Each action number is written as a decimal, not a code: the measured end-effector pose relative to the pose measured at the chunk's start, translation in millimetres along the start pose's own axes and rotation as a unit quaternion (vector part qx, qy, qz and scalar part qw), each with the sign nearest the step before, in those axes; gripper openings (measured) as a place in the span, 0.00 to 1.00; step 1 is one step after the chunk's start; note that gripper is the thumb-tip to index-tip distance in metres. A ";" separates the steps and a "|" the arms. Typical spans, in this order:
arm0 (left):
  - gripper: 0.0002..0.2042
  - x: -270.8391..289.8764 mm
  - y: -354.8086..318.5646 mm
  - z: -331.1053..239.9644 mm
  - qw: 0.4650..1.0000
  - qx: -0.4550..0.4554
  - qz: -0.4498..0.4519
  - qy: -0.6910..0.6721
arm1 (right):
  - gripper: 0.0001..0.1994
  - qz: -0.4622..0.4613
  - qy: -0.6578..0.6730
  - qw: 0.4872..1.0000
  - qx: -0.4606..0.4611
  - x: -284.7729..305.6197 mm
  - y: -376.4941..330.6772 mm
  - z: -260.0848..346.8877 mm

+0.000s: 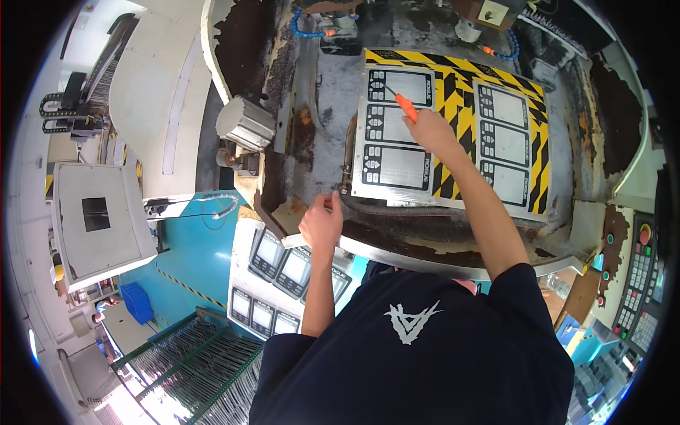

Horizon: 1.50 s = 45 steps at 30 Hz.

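Note:
My right hand (431, 131) is closed round the orange handle (406, 107) of a slim tool. Its thin dark shaft points up and left over the top-left framed panel (399, 88). Below that panel, in the same left column, lie two more alike, a middle one (395, 123) and a lower one (397, 167). A second column of similar panels (504, 144) lies to the right, past yellow-and-black striped tape (448, 85). My left hand (322, 223) is at the front edge of the machine bed, left of the panels, its fingers drawn together. What they hold, if anything, is hidden.
Blue coolant hoses (309, 32) with orange nozzles hang at the back. A ribbed metal cylinder (246, 124) stands on the left. More framed panels (294, 273) lie on a white surface below my left arm. A keypad control panel (637, 283) is at right, a green rack (188, 361) at lower left.

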<state>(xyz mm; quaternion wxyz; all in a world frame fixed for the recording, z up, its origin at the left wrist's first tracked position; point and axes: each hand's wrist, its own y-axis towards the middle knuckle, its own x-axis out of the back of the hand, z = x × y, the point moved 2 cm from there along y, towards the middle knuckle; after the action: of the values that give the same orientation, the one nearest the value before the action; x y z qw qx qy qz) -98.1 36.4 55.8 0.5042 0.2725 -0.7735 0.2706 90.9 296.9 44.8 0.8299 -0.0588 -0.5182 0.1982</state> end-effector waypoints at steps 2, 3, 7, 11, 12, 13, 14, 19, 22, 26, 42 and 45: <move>0.19 0.4 2.1 1.1 1.000 -0.021 -0.020 -0.002 | 0.27 -0.023 0.024 0.999 0.010 -5.2 6.8 4.0; 0.19 0.4 1.8 0.5 1.000 -0.020 -0.021 -0.003 | 0.27 -0.023 0.023 0.999 0.012 -5.9 9.6 3.5; 0.19 2.6 -0.3 2.8 1.000 -0.012 -0.015 -0.003 | 0.27 0.037 0.030 0.999 -0.009 -5.8 7.1 7.4; 0.19 2.6 1.7 -1.5 1.000 -0.021 -0.017 -0.007 | 0.27 0.020 0.050 0.999 -0.004 -1.5 10.8 9.4; 0.19 1.8 3.5 -2.1 1.000 -0.023 -0.017 -0.007 | 0.27 0.019 0.051 0.998 -0.005 1.9 11.2 13.3; 0.19 0.5 5.3 -2.6 1.000 -0.022 -0.018 -0.006 | 0.25 0.050 0.051 0.997 -0.014 4.4 12.6 17.4; 0.19 0.0 1.8 0.0 1.000 -0.018 -0.016 -0.005 | 0.24 0.085 0.049 0.995 -0.025 6.1 6.0 22.4; 0.20 6.2 2.4 -3.9 1.000 0.014 0.028 -0.001 | 0.24 0.115 0.013 0.993 0.030 8.3 -17.5 16.3; 0.20 5.0 -0.8 -2.9 0.999 0.015 0.028 -0.004 | 0.24 0.112 0.061 0.991 -0.031 9.3 -14.1 4.8; 0.20 4.7 2.9 -5.2 0.999 0.004 0.032 0.005 | 0.26 0.097 0.078 0.992 -0.036 9.7 -25.5 -4.8; 0.19 -1.1 2.6 -0.1 0.999 -0.038 -0.003 0.010 | 0.28 -0.098 -0.038 0.994 -0.013 30.4 -17.0 -79.5; 0.19 1.2 2.7 -1.2 1.000 -0.014 0.020 0.009 | 0.28 -0.027 0.005 0.999 -0.027 29.3 -8.4 -56.5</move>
<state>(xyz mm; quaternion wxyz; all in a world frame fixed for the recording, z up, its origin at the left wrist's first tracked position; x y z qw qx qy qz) -99.6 39.0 56.9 0.5094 0.2469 -0.7781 0.2721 154.3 306.7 46.1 0.8359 -0.0681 -0.5201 0.1619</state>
